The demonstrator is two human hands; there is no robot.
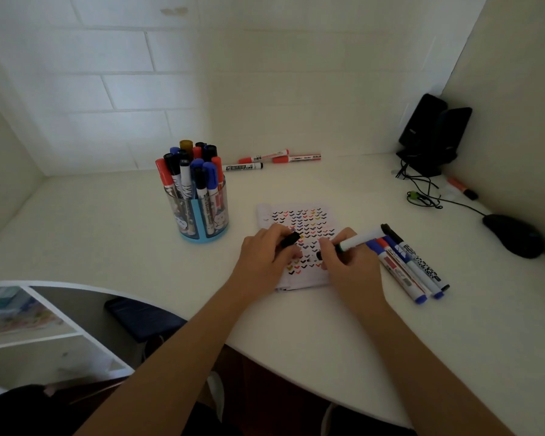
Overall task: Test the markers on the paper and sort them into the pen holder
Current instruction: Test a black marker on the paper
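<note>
We find the left hand (265, 253) resting on the near-left part of the paper (296, 215), its fingers pinching a black cap (289, 239). The right hand (346, 262) lies over the paper's near-right corner, fingers curled round a white-barrelled marker (359, 240) whose dark tip points down at the rows of ticks. Whether the tip touches the sheet we cannot tell. We judge a test stroke to be in hand. Just right of the paper lies a bunch of loose markers (412, 269), side by side on the desk (296, 325). To the paper's left stands the pen holder (202, 218), already crowded with capped markers. Three more markers (271, 160) lie beyond the paper, near the wall. The risks we see are these: the sheet could slide if the left hand lifts during a stroke. The right wrist, being so near, could roll the loose bunch. And a marker pushed into the packed holder could tip it.
</note>
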